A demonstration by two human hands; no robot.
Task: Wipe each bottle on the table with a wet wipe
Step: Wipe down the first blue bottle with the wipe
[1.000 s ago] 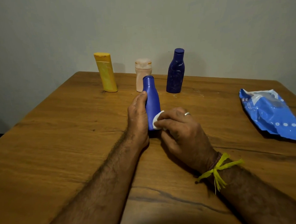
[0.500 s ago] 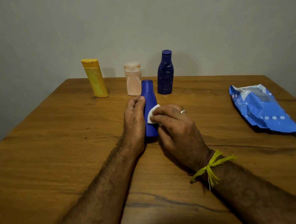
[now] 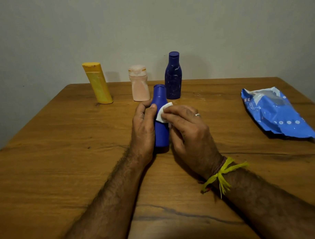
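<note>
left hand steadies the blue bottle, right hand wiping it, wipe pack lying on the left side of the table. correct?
Not quite: the head view shows the wipe pack on the right side of the table. The rest holds: the left hand holds the blue bottle and the right hand presses the wet wipe on it.

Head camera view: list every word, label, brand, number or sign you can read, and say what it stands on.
No text can be read for certain.
Blue wipes pack: small white print near its left edge and a row of white dots, too small and blurred to read.
Yellow bottle, pale pink bottle, dark blue bottle: no readable label; the dark blue one shows only whitish streaks.
Blue bottle being wiped: plain, no print visible.
</note>
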